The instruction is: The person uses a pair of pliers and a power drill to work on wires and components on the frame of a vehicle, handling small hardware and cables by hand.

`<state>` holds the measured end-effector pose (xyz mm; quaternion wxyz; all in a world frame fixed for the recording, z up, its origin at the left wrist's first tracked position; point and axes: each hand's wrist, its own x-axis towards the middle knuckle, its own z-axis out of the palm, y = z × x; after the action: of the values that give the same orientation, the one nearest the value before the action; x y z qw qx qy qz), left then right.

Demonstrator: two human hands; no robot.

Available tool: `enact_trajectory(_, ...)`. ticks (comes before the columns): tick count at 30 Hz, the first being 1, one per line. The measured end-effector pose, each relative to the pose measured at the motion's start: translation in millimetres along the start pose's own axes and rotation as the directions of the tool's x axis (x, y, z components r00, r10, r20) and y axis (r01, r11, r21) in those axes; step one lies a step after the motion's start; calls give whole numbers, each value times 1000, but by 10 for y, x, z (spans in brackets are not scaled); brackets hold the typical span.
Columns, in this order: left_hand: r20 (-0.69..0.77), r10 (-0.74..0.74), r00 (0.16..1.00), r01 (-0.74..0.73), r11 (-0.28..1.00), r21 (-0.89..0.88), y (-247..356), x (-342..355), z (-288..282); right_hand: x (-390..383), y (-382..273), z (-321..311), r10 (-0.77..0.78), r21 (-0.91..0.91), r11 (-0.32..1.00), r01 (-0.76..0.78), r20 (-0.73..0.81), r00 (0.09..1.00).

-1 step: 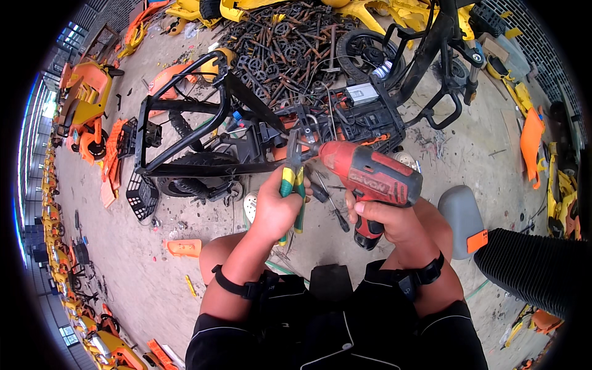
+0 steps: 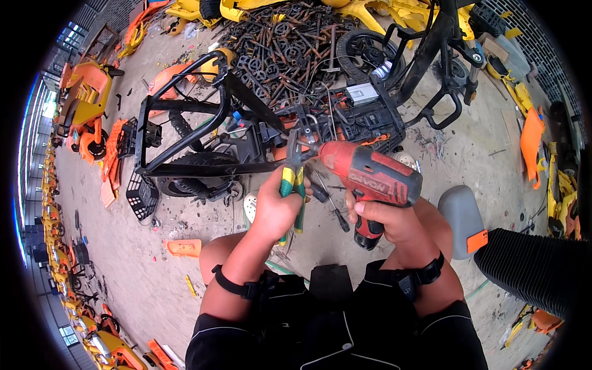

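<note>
My left hand (image 2: 279, 208) is wrapped round the pliers (image 2: 288, 179), my right hand (image 2: 387, 217) round the drill (image 2: 373, 174), its nose pointing left at them; I can't tell if they touch. The frame (image 2: 254, 103) lies just beyond, lengthwise left to right, left hand nearer. Its tray (image 2: 396, 122) bears a silver box (image 2: 362, 94).

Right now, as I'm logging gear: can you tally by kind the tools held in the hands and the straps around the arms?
Green-and-yellow-handled pliers, in the left hand: 1
Red power driver, in the right hand: 1
Black arm straps: 2
Total: 4
</note>
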<state>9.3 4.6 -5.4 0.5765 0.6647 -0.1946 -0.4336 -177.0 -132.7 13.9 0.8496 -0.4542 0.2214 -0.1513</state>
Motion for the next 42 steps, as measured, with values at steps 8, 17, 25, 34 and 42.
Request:
enact_trajectory(8, 11, 13, 1000, -13, 1000, 10, -3, -1, -25, -5, -8, 27, 0, 6, 1000, 0, -10, 1000)
enact_trajectory(17, -7, 3, 1000, -3, 1000, -10, 9, 4, 32, -16, -17, -9, 7, -2, 1000, -7, -19, 1000)
enact_trajectory(25, -32, 118, 992, -117, 992, 46, -112, -23, -33, -84, -115, 134, 11, -15, 1000, -12, -36, 999)
enact_trajectory(34, 20, 80, 997, -81, 994, 67, -74, 13, -39, -41, -39, 146, -28, 4, 1000, 28, -68, 997)
enact_trajectory(42, 51, 16, 999, -22, 993, 114, -52, -8, -72, -46, 15, 119, -31, 21, 999, 33, -64, 997)
